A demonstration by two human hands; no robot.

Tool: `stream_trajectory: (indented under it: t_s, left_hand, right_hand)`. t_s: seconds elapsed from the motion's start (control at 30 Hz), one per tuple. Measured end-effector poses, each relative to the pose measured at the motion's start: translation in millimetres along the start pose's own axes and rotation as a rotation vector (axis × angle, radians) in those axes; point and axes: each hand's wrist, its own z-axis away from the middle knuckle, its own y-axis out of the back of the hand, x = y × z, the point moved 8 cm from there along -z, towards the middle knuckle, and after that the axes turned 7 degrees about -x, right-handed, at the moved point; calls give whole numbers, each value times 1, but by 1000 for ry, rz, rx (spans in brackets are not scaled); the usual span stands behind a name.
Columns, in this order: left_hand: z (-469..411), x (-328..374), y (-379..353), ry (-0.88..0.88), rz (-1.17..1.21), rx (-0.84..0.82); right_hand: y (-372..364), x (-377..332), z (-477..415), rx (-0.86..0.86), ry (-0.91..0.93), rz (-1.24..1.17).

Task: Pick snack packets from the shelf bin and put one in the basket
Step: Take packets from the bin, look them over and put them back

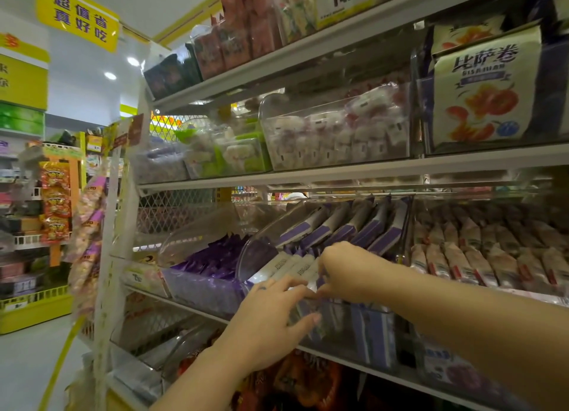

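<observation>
Both hands are at the clear shelf bin on the middle shelf, where the white and purple snack packets lie stacked toward its front edge. The right hand reaches in from above, fingers curled down among the packets and clenched on a few. Its fingertips are buried, so I cannot count how many it has. The left hand clasps the bin's front wall, fingers over the rim and thumb pressed on the outside. Whether those fingers also hold a packet I cannot tell. The two hands nearly touch at the rim.

Behind them, taller purple-edged packs lean in a row. A bin of dark purple wrappers sits just to the left, and brown-and-white bars fill the bin on the right.
</observation>
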Motion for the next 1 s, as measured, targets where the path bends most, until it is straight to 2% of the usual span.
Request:
stream_trajectory:
  t_s: [0.1,0.23,0.33,0.4,0.67,0.9,1.0]
  left_hand:
    - [2,1,3,4,52,25]
    - [5,14,6,2,172,116]
    - [4,37,4,-112,111,143]
    - [2,42,-3,-122,39,96]
    - [-1,15,-6,-8,-42,26]
    - [-1,16,0,-6,-25,-21]
    - [4,17,5,-2,120,19]
  right_hand:
    - [3,-3,13,-195,111,1]
    - [7,-2,32,-301,229,156]
    - [3,2,38,-380,252,248]
    - [4,4,38,-369,259,288]
    - [5,7,24,-154,248,307]
    - [85,20,38,334,183,26]
    - [114,14,60,530,212,-77]
